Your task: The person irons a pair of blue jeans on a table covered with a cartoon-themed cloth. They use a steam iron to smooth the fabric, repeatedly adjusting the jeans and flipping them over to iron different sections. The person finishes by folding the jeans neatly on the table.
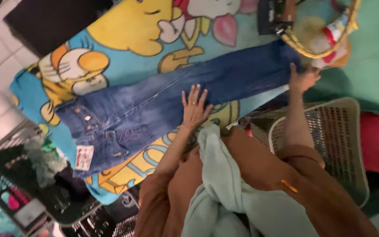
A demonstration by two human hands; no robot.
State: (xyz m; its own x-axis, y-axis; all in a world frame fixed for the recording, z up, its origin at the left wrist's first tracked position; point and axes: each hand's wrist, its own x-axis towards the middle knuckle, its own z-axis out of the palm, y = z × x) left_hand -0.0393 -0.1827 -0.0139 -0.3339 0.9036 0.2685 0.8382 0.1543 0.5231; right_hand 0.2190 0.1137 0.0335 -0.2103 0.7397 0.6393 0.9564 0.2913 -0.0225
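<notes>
A large cartoon-print blanket (123, 57), sky blue with yellow and orange figures, covered the surface and took up most of the view. On it lay a pair of blue jeans (167, 101), stretched out flat, the waistband and its pale patch toward the left edge and the legs running up to the right. A pale plastic laundry basket (352, 145) with a mesh wall stood at the right, just beside the person's brown sleeves, and a light green cloth (224, 184) hung down the person's front. A second, darker basket (44, 184) holding mixed clothes sat at the lower left, near the blanket's edge. A yellow woven basket (325, 48) with a stuffed toy rested at the top right, close to the leg ends.

The left hand (194, 109) lay palm down on the middle of the jeans, fingers spread, pressing the denim without gripping it. The right hand (303, 79) rested on the leg ends of the jeans, fingers open and flat against the fabric.
</notes>
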